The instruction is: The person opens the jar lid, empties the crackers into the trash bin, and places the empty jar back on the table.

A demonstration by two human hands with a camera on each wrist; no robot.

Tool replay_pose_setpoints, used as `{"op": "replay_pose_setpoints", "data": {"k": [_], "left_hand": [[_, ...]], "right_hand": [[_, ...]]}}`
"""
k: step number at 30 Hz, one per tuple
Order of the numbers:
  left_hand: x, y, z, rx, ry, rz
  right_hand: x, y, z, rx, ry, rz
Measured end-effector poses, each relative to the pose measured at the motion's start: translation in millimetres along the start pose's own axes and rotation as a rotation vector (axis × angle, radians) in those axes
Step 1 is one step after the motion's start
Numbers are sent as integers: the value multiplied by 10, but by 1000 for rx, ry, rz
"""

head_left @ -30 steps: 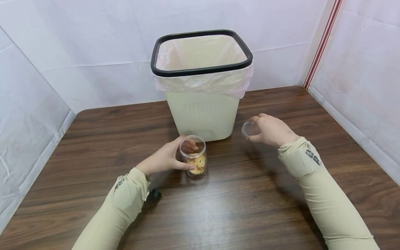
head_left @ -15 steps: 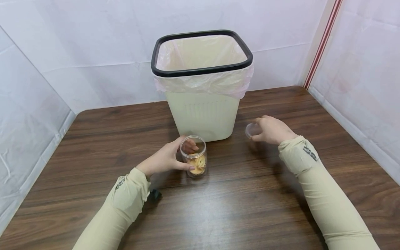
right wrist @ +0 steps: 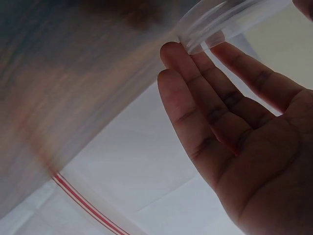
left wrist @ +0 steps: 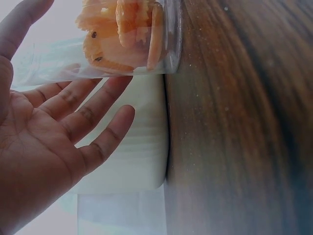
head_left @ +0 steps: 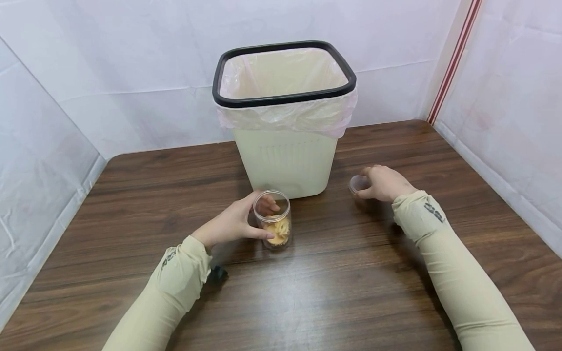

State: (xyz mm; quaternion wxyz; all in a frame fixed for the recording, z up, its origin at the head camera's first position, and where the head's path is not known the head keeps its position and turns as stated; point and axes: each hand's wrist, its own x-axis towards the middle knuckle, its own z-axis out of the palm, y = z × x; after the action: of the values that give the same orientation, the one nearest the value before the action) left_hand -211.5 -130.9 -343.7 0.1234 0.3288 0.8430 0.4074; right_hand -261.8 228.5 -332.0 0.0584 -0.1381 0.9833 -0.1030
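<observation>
A clear, lidless plastic jar (head_left: 284, 208) stands upright on the brown table, with yellow-orange snack pieces (head_left: 278, 228) in its lower part. My left hand (head_left: 230, 223) holds it from the left, thumb in front and fingers round the back. In the left wrist view the snack pieces (left wrist: 132, 34) look wavy-edged, and the little finger is off the jar wall. My right hand (head_left: 386, 184) pinches a round clear lid (head_left: 357, 183) low over the table at the right. The right wrist view shows fingertips against the rim of the lid (right wrist: 215, 22); the thumb is mostly out of frame.
A cream bin (head_left: 285, 156) with a black rim and a pinkish liner bag (head_left: 290, 117) stands directly behind the jar. A small dark object (head_left: 217, 274) lies by the left wrist. White sheeting (head_left: 145, 73) borders the table (head_left: 175, 180) at the back and sides.
My right hand has moved slightly right and down with the lid, which now sits closer to the table. The left hand and the jar have stayed in place.
</observation>
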Motion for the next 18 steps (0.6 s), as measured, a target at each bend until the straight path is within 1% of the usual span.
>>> {"op": "replay_pose_setpoints", "data": {"k": [11,18], "left_hand": [[4,-1,-3,-7,-3,9],[10,-5,-3,3,-6,4]], "right_hand": [[27,32,28,13,-4,22],[26,64,47,8,-15,45]]}}
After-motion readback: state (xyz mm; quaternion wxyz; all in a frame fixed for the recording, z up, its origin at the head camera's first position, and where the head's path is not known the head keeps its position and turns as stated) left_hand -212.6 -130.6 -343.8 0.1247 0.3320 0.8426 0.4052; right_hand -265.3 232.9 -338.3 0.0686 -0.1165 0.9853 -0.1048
